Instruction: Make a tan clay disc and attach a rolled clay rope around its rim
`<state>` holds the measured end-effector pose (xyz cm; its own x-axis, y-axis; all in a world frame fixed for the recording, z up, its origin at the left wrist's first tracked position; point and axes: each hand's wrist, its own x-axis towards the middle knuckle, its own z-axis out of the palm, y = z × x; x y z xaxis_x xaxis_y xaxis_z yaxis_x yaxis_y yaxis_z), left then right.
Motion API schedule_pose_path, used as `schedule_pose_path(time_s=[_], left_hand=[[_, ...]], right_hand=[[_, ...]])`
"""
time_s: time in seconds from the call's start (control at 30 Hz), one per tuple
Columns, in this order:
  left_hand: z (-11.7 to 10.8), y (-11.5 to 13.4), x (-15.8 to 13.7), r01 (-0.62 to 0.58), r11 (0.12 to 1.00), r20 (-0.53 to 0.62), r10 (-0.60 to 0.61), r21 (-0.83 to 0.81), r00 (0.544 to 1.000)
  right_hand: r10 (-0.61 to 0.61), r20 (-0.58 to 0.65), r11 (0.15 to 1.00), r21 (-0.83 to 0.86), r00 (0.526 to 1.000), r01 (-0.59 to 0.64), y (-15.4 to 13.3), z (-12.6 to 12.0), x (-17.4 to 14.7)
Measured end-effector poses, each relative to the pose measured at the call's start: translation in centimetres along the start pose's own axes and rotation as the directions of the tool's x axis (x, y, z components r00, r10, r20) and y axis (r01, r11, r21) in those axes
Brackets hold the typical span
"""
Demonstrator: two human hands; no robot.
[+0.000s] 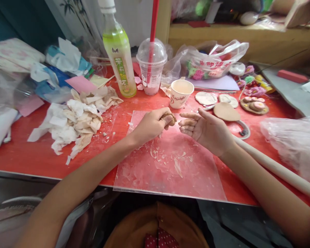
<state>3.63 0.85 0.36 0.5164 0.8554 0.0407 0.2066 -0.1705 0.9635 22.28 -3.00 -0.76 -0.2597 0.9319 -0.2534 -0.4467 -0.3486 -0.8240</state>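
Observation:
My left hand (158,122) is closed around a brown lump of clay (172,120), which shows between the thumb and fingers above the board. Just to the right, my right hand (205,129) is open, palm turned up and fingers stretched toward the lump without visibly holding anything. Under both hands lies a clear plastic sheet (167,172) marked with pale clay smears and scraps. Beyond the right hand rests a flat brown clay disc (226,111), with two pale discs (206,98) behind it. A paper cup (181,93) stands past the left hand.
A green drink bottle (120,55) and a lidded cup with a red straw (152,69) stand at the back. Crumpled tissues (77,120) cover the left. On the right lie a decorated clay piece (254,105), a long pale rod (274,163) and a plastic bag (286,137).

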Motion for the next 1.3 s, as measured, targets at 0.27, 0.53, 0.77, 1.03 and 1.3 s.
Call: schedule_pose_path(time_s=[0.27,0.53,0.77,1.03,1.3], left_hand=[[-0.32,-0.35,0.44,0.028,0.917,-0.021,-0.04,-0.398,0.999],[-0.21,-0.03,0.36,0.034,0.97,-0.138,-0.069,-0.242,0.988],[-0.13,-0.21,0.8,0.179,0.965,-0.158,-0.21,-0.192,0.965],[-0.2,0.13,0.09,0.104,0.985,-0.102,-0.119,-0.139,0.988],[0.02,-0.52,0.88,-0.055,0.942,-0.093,0.025,-0.332,0.995]], right_hand=[[0.004,-0.019,1.0,-0.018,1.0,-0.004,-0.03,-0.13,0.05],[0.019,-0.023,1.0,0.016,1.0,-0.019,-0.09,-0.12,0.03],[0.01,-0.027,0.999,0.034,1.0,-0.01,-0.04,-0.2,0.08],[0.005,-0.008,0.999,0.049,1.0,-0.005,0.11,-0.66,0.29],[0.007,-0.013,0.998,0.056,1.0,-0.007,0.14,-0.74,0.34]])
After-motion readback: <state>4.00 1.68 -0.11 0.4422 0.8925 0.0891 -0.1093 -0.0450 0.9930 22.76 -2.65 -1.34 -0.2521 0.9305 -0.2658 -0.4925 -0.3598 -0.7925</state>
